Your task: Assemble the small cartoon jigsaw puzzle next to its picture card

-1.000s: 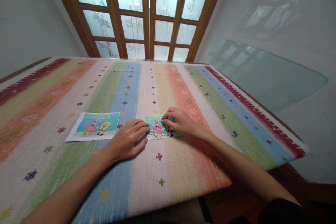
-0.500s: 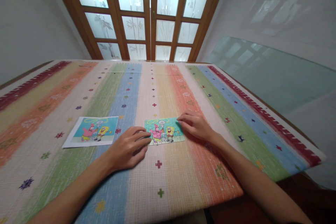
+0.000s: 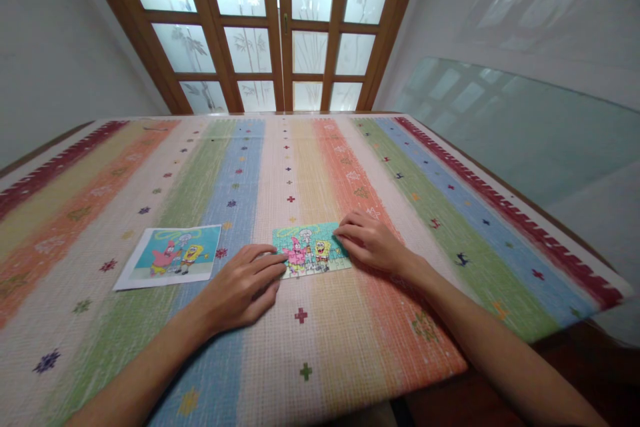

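At table centre: both hands bracket a flat rectangular cartoon jigsaw.
Left hand and right hand lie open, fingertips touching its edges; glossy reference print left, on woven striped tablecloth.

Two hands are in view: the left hand lies flat at the near left edge of one small cartoon jigsaw puzzle, and the right hand rests at its right edge. One printed picture of the same cartoon scene lies to the left, apart from the puzzle. One striped tablecloth covers the single table. At the far side stands one wooden double door with two leaves of frosted panes. One glass sheet leans on the right.
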Demonstrator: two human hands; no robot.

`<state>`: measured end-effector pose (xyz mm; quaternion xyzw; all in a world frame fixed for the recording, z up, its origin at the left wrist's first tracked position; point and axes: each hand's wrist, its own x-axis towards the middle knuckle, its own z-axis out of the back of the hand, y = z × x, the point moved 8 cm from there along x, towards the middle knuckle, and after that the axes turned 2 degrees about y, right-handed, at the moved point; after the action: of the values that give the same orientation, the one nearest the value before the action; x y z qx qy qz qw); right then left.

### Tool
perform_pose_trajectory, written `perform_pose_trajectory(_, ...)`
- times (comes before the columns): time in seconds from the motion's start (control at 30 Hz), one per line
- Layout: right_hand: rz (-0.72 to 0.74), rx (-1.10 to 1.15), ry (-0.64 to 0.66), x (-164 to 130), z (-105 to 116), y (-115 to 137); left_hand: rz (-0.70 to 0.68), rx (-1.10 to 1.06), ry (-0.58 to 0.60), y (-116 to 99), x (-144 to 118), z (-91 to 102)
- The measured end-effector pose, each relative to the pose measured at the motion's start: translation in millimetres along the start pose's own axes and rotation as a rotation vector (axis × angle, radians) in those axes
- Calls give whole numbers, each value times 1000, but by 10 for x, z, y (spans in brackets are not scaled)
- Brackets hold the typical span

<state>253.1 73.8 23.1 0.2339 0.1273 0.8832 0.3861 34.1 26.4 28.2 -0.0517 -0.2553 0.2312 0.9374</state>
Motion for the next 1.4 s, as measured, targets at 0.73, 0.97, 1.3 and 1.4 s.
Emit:
perform_pose_trajectory(0.73, -109, 60, 156, -84, -70, -150, 10, 16, -75, 2, -23, 42)
perform_pose_trajectory(0.97, -93, 63, 163, -66, -101, -138, 155, -85, -107, 163, -74, 2)
perform_pose_trajectory(1.3, -77, 76, 188, -111, 13, -231, 305, 148, 19, 388, -172, -52)
perform_pose_trajectory(1.4, -87, 73, 188, -114, -2, -265, 289, 176, 70, 407, -173, -95)
